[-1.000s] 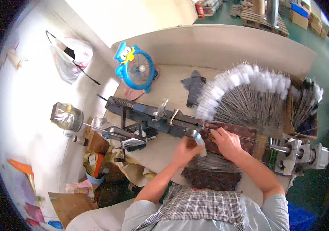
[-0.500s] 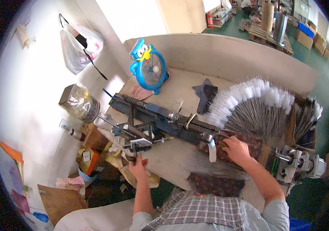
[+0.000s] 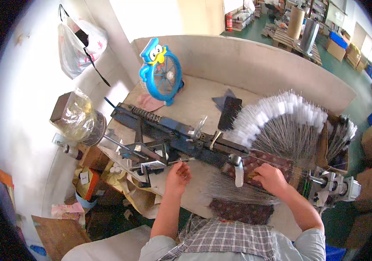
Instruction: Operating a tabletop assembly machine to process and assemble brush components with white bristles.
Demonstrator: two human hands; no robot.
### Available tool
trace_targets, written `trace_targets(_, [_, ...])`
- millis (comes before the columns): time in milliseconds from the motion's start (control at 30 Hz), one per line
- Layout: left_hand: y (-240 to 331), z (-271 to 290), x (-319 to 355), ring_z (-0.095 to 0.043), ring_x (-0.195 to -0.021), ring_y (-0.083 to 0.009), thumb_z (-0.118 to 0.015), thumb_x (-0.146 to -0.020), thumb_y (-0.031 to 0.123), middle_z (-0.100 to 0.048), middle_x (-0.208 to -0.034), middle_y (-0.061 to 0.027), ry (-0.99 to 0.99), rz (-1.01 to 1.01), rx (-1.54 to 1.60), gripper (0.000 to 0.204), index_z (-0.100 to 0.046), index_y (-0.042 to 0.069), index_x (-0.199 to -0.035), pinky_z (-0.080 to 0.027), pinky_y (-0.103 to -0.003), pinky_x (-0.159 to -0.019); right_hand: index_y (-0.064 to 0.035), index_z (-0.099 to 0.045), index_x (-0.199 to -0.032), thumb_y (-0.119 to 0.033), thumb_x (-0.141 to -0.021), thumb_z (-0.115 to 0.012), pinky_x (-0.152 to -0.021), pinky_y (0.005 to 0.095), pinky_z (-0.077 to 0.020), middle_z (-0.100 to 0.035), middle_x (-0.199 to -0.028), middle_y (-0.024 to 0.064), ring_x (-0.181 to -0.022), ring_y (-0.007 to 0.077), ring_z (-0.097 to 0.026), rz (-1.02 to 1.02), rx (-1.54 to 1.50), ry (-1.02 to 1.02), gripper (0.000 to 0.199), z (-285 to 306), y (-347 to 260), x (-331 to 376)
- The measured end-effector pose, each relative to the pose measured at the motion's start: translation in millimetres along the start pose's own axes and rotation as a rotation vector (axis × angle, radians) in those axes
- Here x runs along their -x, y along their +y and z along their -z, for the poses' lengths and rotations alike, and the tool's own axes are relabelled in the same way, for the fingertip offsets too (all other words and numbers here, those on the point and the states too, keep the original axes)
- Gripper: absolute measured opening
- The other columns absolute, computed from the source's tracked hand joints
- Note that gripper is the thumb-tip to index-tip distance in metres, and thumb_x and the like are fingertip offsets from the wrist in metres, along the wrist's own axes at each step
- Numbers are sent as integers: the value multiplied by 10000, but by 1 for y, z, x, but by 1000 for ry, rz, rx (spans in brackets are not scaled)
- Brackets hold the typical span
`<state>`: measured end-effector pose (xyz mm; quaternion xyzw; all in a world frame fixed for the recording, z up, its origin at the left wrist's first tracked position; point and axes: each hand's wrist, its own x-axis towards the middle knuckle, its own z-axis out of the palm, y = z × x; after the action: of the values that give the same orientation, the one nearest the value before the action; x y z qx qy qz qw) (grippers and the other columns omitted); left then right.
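Note:
A long dark metal bench machine (image 3: 168, 132) runs diagonally across the worktable. My left hand (image 3: 178, 178) is raised just in front of it, beside a thin pale rod, with loosely curled fingers and nothing visible in them. To its left is the black lever handle (image 3: 144, 179) under a small bright plate. My right hand (image 3: 273, 179) is closed in a pinch over the dark red patterned cloth (image 3: 249, 165); something small and yellowish shows at its fingertips, too little to name. Thin wires (image 3: 234, 189) lie between my hands, near a whitish wrapped handle (image 3: 239, 175).
Many white-tipped wire brushes (image 3: 281, 117) fan out at the back right. A blue duck-shaped fan (image 3: 162, 78), a black phone (image 3: 231, 113) and a plastic-covered lamp (image 3: 79, 117) stand or lie around the machine. A metal motor unit (image 3: 334, 187) sits at the right end.
My left hand has left the lever handle and moved right and up toward the machine's front. My right hand stays over the red cloth, slightly lower. The whole view has shifted a little.

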<state>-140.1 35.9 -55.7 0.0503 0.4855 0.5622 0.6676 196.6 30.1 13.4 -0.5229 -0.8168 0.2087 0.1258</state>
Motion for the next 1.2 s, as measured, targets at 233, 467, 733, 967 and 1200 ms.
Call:
trace_targets(233, [-13, -6, -6, -549, -672, -129, -616, -804, 244, -591, -727, -22, 78, -98, -21, 156, -586, 91, -812, -445, -267, -595, -53, -581, -1075, -8, -730, -570, -740, 392, -491, -575, -940, 125, -827, 317, -587, 91, -222, -4, 348, 25, -2, 23])
trace_targets(467, [-61, -95, 79, -544, -612, -133, -554, -838, 136, -601, -705, -79, -170, -342, -495, 127, -577, 28, -777, -442, -271, -597, -40, -627, -978, -77, -743, -610, -717, 382, -489, -623, -817, 136, -814, 317, -602, 117, -118, 376, 238, 73, 7, 20])
trace_targets(733, [-126, -181, 65, -538, -633, -76, -563, -883, 147, -638, -791, -54, -481, -193, -397, 140, -612, 16, -883, -444, -212, -595, -30, -647, -918, -156, -758, -639, -731, 364, -489, -644, -853, 140, -810, 299, -614, -39, -359, 344, 204, 73, 30, 33])
trace_targets(967, [-137, -189, 65, -543, -605, -105, -568, -879, 138, -621, -786, -61, -462, -182, -473, 129, -592, 15, -909, -438, -231, -556, -22, -651, -920, -161, -742, -648, -721, 349, -483, -644, -837, 141, -789, 285, -614, -112, -700, 192, 226, 77, 35, 40])
trace_targets(1200, [-109, -177, 68, -525, -624, -73, -559, -890, 164, -619, -798, -49, -278, -272, -372, 141, -602, 29, -894, -438, -215, -587, -78, -641, -840, -211, -741, -638, -708, 373, -475, -599, -756, 70, -780, 256, -579, 128, -151, 420, 165, 72, 19, 12])
